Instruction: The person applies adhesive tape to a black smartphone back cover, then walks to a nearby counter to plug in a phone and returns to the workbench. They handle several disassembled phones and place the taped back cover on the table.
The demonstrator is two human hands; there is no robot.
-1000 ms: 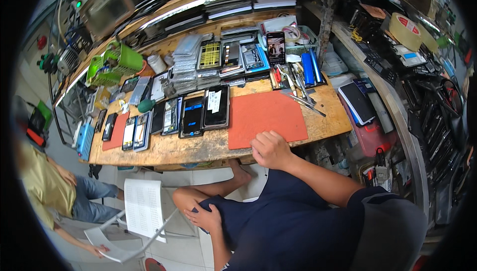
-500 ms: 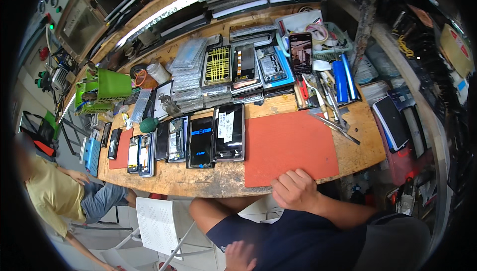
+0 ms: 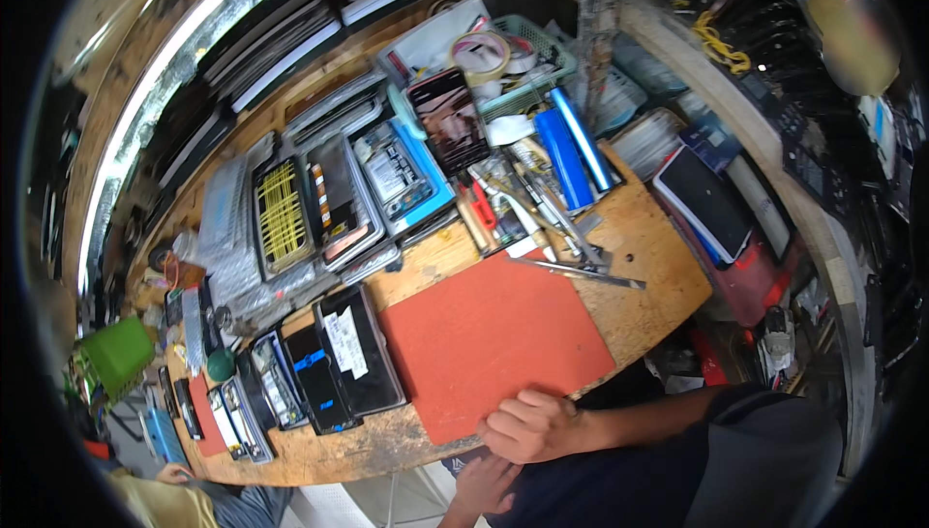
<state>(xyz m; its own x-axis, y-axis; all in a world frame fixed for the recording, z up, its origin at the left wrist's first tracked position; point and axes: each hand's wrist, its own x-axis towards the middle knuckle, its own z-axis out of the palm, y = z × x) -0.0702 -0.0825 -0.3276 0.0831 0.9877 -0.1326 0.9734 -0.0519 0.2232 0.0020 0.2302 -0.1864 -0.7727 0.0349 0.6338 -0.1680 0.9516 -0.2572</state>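
Right hand (image 3: 530,426): lower centre of the frame, fingers curled loosely, knuckles resting on the near edge of the mat; it grasps nothing.
Left hand (image 3: 484,485): bottom centre, below the bench edge, lying flat against the dark clothing; fingers spread, holding nothing.
Mat (image 3: 494,334): orange-red rectangle, flat on the bench at centre frame, its lower edge under the right hand, its surface bare.
Bench (image 3: 658,257): worn wooden top running from lower left to right of centre.
Phones (image 3: 324,363): a row of dark handsets and screens lying face up just left of the mat, reaching toward the lower left.
Tweezers (image 3: 585,274): a metal pair lying just off the mat's upper right corner, among screwdrivers and other small tools.
Blue tubes (image 3: 571,150): two side by side, upper right of the tools.
Trays (image 3: 329,204): flat phone parts and frames stacked above the phones, left of centre.
Tape (image 3: 484,52): a roll in a pale green basket at the top centre.
Green box (image 3: 118,354): at the far left edge.
Other person (image 3: 169,499): a yellowish sleeve and a hand at the lower left corner, well apart from the mat.
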